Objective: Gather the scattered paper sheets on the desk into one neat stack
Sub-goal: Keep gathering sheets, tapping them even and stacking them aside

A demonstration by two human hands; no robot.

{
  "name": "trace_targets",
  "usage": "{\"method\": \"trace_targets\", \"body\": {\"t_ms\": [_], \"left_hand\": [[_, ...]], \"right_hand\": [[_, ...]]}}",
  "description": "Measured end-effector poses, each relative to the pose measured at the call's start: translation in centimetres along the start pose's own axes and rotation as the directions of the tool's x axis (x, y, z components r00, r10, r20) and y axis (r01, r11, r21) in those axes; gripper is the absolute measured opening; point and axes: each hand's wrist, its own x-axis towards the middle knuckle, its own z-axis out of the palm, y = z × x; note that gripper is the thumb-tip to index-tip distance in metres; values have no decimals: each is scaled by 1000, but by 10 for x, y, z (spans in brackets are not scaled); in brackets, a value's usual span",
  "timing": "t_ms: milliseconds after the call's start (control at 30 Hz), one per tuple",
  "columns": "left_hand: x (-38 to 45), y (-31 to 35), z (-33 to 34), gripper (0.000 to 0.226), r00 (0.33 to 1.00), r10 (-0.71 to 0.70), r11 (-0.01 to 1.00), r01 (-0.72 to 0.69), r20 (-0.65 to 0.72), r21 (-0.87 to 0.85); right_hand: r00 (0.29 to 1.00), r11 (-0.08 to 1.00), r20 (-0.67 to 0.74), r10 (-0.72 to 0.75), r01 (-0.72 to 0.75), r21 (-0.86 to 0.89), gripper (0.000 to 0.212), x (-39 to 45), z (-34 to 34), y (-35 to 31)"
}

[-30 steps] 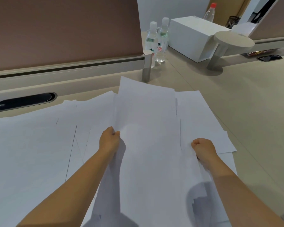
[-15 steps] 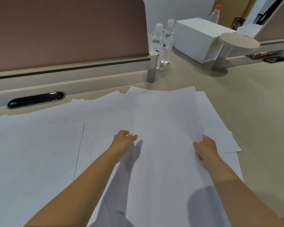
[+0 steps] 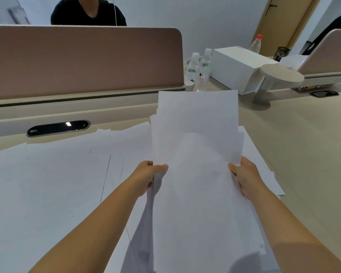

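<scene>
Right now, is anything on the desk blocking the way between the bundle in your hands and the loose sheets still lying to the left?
Nothing visible does. The left hand and right hand hold the bundle by its side edges, raised over the desk. The loose sheets lie flat beside it with nothing on top.

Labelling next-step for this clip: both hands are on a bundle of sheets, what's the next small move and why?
Probably tap the held bundle on its lower edge to square it. The left hand and right hand each have a grip on a side edge, and its top edges sit stepped, not flush. Many loose sheets lie spread on the desk, so squaring first should make adding them easier.
</scene>
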Motion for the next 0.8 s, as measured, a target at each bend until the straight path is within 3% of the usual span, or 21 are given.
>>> {"method": "trace_targets", "body": {"t_ms": [67, 167, 300, 367, 467, 567, 700, 800], "left_hand": [[0, 2, -5, 73, 996, -9, 999, 12, -91, 37], [0, -2, -12, 94, 982, -28, 1000, 27, -185, -5], [6, -17, -10, 87, 980, -92, 995, 83, -178, -56], [9, -24, -6, 72, 969, -6, 973, 63, -248, 224], [14, -34, -3, 61, 967, 153, 687, 44, -204, 725], [17, -36, 0, 54, 960, 215, 474, 58, -179, 879], [28, -32, -5, 67, 969, 229, 360, 1, -89, 933], [39, -25, -10, 67, 981, 184, 358, -15, -55, 934]], "right_hand": [[1000, 1000, -9, -14, 14, 5, 17, 2, -2, -8], [999, 1000, -33, -5, 5, 22, 29, 5, -7, -7], [998, 999, -49, 46, -45, 21, 33, 5, -12, 11], [996, 998, -61, 64, -64, 8, 30, 5, -14, 22], [992, 994, -87, 90, -94, -50, 32, 6, -15, 36], [990, 988, -86, 108, -116, -103, 34, 10, -15, 46], [990, 981, -83, 115, -126, -148, 37, 13, -13, 52], [990, 976, -75, 116, -127, -175, 37, 18, -9, 52]]}}
